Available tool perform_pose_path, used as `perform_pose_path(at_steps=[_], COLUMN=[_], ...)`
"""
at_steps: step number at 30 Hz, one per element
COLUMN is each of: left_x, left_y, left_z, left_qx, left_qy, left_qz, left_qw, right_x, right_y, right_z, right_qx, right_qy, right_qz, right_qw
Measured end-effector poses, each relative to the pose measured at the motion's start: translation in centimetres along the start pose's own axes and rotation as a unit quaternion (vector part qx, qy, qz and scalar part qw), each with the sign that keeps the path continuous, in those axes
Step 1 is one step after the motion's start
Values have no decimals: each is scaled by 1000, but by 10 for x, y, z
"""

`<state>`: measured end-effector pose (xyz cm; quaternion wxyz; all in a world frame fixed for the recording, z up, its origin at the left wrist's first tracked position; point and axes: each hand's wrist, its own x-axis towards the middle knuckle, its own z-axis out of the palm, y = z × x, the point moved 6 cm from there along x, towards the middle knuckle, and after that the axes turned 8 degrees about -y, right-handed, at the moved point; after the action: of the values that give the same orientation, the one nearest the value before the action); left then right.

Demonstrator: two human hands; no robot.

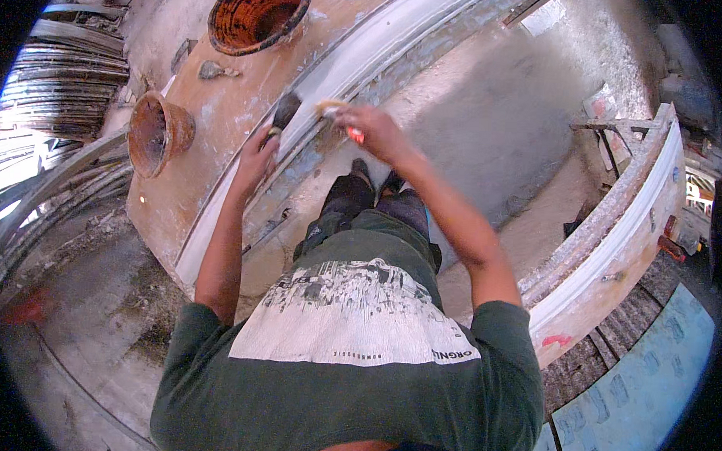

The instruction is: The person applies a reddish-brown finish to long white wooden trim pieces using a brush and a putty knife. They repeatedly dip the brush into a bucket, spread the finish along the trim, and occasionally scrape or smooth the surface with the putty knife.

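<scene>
My left hand [258, 156] is closed around a brush [286, 111] with a dark, rounded head, held over the white moulded strip. To its right, my right hand [374, 135] grips a thin tool [331, 106] with a tan end; a red-orange part shows below the fingers. Motion blurs this tool, so its exact kind is unclear. The two tools are close together but appear apart. Beneath them the long, curved white moulding [322, 81] runs diagonally along the edge of a tan board [214, 113].
Two stained orange-brown buckets, a larger one [261, 19] and a smaller one [179, 130], stand on the board. Near them lies a grey-crusted tool [214, 69]. Another curved white moulding [614, 250] stands at right, beside a blue panel [633, 394]. Stacked strips [72, 80] fill the left.
</scene>
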<state>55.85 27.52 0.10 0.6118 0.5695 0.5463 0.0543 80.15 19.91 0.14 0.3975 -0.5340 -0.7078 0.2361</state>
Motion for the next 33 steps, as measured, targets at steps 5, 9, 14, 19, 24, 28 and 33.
perform_pose_path(at_steps=[5,9,14,19,24,28,33], left_x=[-7,7,19,17,56,106,82], left_y=[-18,-15,-35,-41,23,71,29], left_z=[12,40,38,38,89,131,89], left_qx=[-13,6,141,154,208,180,216], left_qy=[-59,-52,-39,-73,-10,-73,-36], left_qz=[1,-4,74,89,186,125,216], left_qw=[998,999,986,981,960,973,952], right_x=[37,33,-1,-40,-56,-43,-32], right_y=[118,98,89,88,101,104,114], right_z=[-128,-215,-208,-145,-111,-125,-141], right_qx=[-144,-159,-20,160,188,248,254], right_qy=[145,262,316,327,319,350,334], right_qz=[70,173,250,334,375,359,356], right_qw=[976,936,915,869,850,829,835])
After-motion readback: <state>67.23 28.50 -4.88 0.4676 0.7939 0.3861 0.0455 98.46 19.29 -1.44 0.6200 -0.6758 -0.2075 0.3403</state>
